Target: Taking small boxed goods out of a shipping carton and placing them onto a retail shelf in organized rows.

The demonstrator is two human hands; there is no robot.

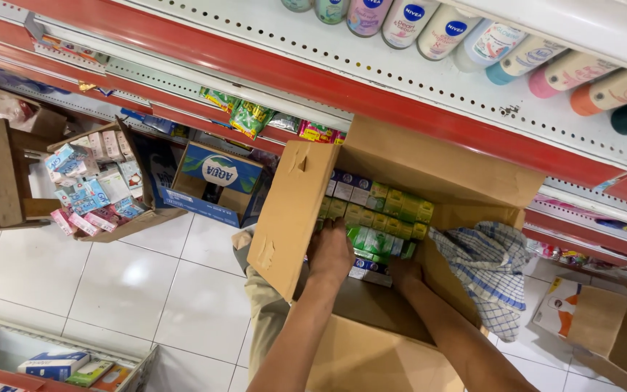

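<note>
Both hands in open cardboard box point(429, 174): rows of small green, yellow and purple cartons point(382, 218). Left hand point(330, 255) lies flat, fingers spread, on the cartons. Right hand point(403, 272) grip: cannot tell.

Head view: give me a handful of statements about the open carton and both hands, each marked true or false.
1. Both hands reach into the open cardboard carton. True.
2. The left hand rests on the small packs inside. True.
3. The carton holds only bottles. False: it holds rows of small green, yellow and purple packs.
4. A checked cloth hangs over the carton's edge beside the right hand. True.
5. The floor is bare wood. False: it is white tile.
6. The right hand holds a bottle off the shelf. False: it is down in the carton.
</note>
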